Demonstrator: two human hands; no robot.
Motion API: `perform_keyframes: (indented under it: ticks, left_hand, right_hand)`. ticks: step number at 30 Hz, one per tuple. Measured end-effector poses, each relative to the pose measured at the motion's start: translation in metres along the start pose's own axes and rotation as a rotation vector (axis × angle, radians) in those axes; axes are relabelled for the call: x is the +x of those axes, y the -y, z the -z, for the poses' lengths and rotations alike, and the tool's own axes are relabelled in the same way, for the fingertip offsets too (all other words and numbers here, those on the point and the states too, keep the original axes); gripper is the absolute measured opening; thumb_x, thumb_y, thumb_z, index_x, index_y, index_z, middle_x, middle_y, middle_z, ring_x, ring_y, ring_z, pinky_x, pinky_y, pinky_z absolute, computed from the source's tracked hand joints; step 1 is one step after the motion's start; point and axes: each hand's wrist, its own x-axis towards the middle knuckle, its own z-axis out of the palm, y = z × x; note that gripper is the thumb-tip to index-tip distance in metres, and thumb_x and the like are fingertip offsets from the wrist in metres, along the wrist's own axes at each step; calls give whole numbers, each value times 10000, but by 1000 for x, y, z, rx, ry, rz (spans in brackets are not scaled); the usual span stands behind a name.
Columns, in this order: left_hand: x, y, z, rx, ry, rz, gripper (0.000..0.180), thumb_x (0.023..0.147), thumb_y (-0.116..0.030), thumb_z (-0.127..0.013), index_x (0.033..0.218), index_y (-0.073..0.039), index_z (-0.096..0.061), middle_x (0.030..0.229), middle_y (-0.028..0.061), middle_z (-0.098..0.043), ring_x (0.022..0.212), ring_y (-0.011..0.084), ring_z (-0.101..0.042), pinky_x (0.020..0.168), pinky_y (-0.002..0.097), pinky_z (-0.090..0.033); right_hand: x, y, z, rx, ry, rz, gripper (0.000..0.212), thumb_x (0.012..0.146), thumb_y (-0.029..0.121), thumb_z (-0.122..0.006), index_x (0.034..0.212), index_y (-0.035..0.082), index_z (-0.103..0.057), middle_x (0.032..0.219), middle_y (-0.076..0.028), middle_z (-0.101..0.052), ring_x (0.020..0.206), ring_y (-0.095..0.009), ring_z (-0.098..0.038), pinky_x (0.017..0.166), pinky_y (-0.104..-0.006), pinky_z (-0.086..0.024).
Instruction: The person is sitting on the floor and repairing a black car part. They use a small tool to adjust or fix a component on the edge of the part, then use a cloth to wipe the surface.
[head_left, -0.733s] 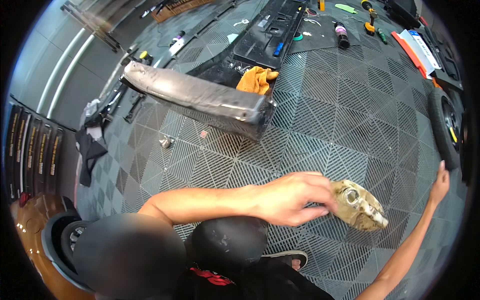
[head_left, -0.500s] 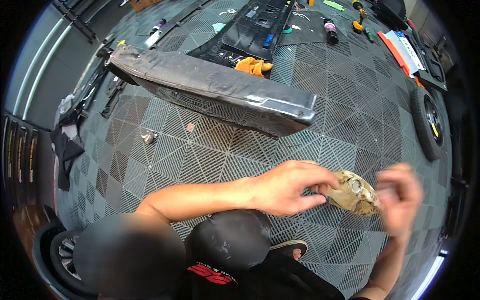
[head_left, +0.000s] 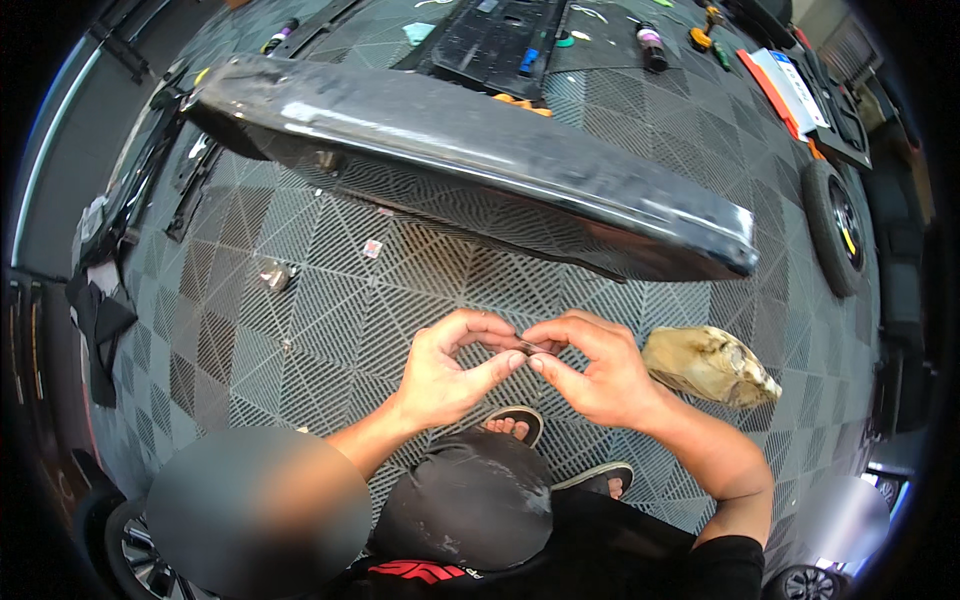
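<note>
My left hand (head_left: 453, 365) and my right hand (head_left: 596, 372) meet in front of my body, above the floor. Both have thumb and fingers pinched on a small, thin, dark piece (head_left: 527, 346), mostly covered by the fingertips; its kind is too small to make out. Beside my right wrist, a stained yellowish cloth-like bundle (head_left: 708, 366) rests on the floor, touched by neither hand. Beyond the hands stretches a long, scuffed black panel (head_left: 480, 165) with a glossy lower face, its right end nearest to me.
On the grey grid-tile floor lie a small metallic lump (head_left: 274, 276) and a little reddish-white square (head_left: 373, 249). A spare wheel (head_left: 836, 228) stands at the right. Farther back are a yellow drill (head_left: 706, 32), a dark bottle (head_left: 651, 47) and a large black trim part (head_left: 500, 50).
Both hands have left the yellowish bundle and come together to its left, now pinching a small dark piece. My view has shifted, and the black panel looks larger and reaches farther right.
</note>
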Motion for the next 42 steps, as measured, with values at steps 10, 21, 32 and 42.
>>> perform_keyframes:
  ticks: [10, 21, 32, 42]
  left_hand:
    - [-148, 202, 342, 1366, -899, 399, 673, 921, -389, -751, 1431, -14, -523, 1414, 183, -571, 1335, 382, -505, 1167, 499, -347]
    - [-185, 285, 367, 1521, -1321, 1003, 866, 960, -778, -425, 1558, -153, -401, 1627, 86, -361, 1513, 321, -304, 1205, 533, -263]
    - [-190, 298, 390, 1698, -1453, 910, 830, 956, -792, -385, 1488, -163, -484, 1541, 72, -462, 1436, 301, -412, 1158, 526, -332]
    - [-193, 300, 396, 1665, -1251, 912, 848, 951, -808, -381, 1536, -196, -422, 1603, 86, -407, 1467, 341, -385, 1146, 577, -334]
  right_hand:
    - [4, -34, -37, -17, -102, -143, 180, 875, 72, -753, 1047, 17, -753, 995, -126, -738, 909, -250, -724, 810, -350, -574]
    - [27, -41, -76, 658, -295, -456, 250, 953, 45, -742, 1178, -51, -693, 1009, -99, -745, 908, -168, -715, 839, -308, -591]
    - [84, -43, -162, 1493, -130, -187, 141, 1014, 58, -630, 1137, -4, -660, 1080, -124, -697, 990, -235, -699, 877, -397, -605]
    - [74, -26, -176, 691, -517, -253, 240, 983, 51, -698, 1206, -35, -706, 1000, -71, -709, 882, -150, -698, 826, -284, -578]
